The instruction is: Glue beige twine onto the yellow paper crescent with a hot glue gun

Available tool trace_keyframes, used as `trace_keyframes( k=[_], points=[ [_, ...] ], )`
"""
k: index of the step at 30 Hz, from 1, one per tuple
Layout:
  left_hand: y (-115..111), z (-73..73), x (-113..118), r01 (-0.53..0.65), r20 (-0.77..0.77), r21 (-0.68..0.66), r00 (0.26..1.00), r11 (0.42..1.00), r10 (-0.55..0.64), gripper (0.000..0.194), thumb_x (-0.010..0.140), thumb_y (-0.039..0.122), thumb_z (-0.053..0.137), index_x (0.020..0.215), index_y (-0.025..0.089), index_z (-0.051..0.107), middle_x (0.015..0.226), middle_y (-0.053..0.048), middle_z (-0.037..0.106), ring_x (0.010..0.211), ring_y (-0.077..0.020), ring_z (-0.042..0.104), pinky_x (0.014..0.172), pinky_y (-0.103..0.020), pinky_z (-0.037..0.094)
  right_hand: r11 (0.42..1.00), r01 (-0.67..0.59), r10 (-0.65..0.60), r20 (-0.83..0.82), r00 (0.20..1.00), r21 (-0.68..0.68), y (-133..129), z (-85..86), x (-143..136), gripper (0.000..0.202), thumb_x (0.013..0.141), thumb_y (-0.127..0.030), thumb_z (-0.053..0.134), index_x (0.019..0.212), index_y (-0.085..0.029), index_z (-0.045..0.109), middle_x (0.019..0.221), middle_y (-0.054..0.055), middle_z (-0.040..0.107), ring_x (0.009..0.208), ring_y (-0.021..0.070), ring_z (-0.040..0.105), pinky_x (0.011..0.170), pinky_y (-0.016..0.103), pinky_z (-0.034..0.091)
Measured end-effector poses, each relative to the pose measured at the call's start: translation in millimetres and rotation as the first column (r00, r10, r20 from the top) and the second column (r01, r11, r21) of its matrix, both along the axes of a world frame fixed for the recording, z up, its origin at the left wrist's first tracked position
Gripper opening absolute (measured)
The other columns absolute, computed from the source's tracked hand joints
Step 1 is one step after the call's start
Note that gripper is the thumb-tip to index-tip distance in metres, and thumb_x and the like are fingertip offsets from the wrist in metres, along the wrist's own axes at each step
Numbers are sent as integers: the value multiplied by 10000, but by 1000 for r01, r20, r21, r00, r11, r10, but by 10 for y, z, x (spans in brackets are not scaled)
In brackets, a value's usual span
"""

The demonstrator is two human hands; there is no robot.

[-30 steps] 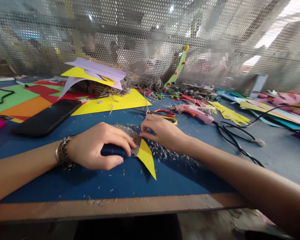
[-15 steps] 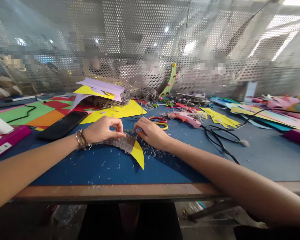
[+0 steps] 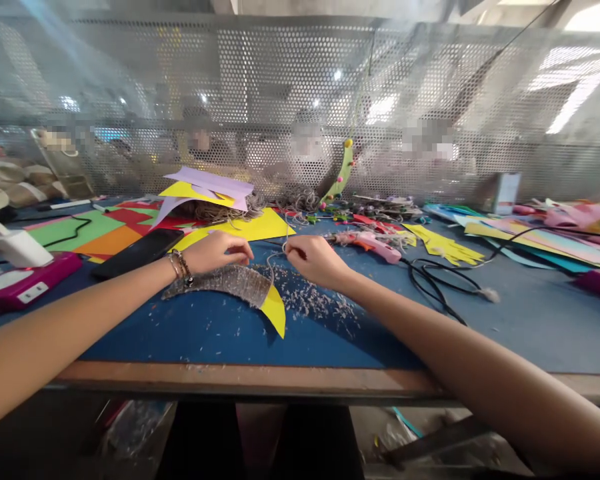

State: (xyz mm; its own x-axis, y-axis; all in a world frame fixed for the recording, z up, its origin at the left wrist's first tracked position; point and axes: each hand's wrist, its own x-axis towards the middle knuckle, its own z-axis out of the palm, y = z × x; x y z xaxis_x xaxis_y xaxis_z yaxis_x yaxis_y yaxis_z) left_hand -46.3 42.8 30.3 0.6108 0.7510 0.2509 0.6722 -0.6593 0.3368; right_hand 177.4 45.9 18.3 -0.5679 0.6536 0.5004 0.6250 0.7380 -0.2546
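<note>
A curved crescent piece (image 3: 230,281), wrapped in grey-brown cord with a bare yellow tip (image 3: 275,312), lies on the blue table mat (image 3: 190,340). From its wrapped end a thin grey cord (image 3: 271,267) loops up to my right hand (image 3: 314,260), whose fingers are closed on it. My left hand (image 3: 217,252) is just above the wrapped part, fingers curled; whether its fingertips touch or hold anything cannot be made out.
Cord scraps (image 3: 320,300) litter the mat. Behind are yellow paper (image 3: 260,225), a pink glue gun (image 3: 380,247) with black cable, and a yellow glove (image 3: 440,245). A black phone (image 3: 137,253) and magenta power strip (image 3: 35,280) lie left.
My right hand has moved right and closed more, drawing the cord into a loop. My left hand has lifted off the crescent, which now shows more of its wrapped length. The view has shifted slightly.
</note>
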Motion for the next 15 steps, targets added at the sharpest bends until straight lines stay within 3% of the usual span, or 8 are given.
trace_keyframes(
  k=[3, 10, 13, 15],
  points=[
    [-11, 23, -10, -12, -12, -11, 1000, 1000, 12, 230, 798, 343, 495, 818, 162, 636, 748, -21, 687, 689, -135, 619, 625, -214, 435, 1000, 16, -16, -5, 1000, 16, 16, 12, 21, 130, 677, -130, 363, 556, -178, 363, 532, -25, 418, 512, 76, 354, 513, 212, 249],
    [-23, 79, -24, -46, -36, 3, 998, 999, 46, 366, 860, 362, 384, 658, 139, 593, 529, -7, 616, 518, -111, 568, 569, -213, 409, 999, 41, -41, 8, 999, 30, 24, 3, 45, 37, 650, -156, 406, 618, -175, 404, 600, -6, 489, 549, 82, 393, 524, 209, 261],
    [-35, 40, -42, -4, -73, -7, 997, 1000, 3, 286, 858, 351, 395, 910, 154, 597, 832, -40, 660, 764, -138, 594, 706, -233, 416, 999, 44, -45, 26, 999, 32, 6, 6, 38, 33, 655, -157, 402, 629, -174, 414, 616, -2, 495, 567, 86, 400, 536, 210, 269],
    [-36, 7, -57, 44, -112, -45, 993, 998, -48, 301, 828, 370, 454, 1041, 183, 553, 1059, -52, 602, 954, -159, 547, 820, -254, 391, 998, 49, -50, 33, 998, 32, -3, 10, 33, 37, 659, -158, 399, 632, -173, 420, 626, 2, 499, 575, 89, 403, 541, 212, 273]
  ],
)
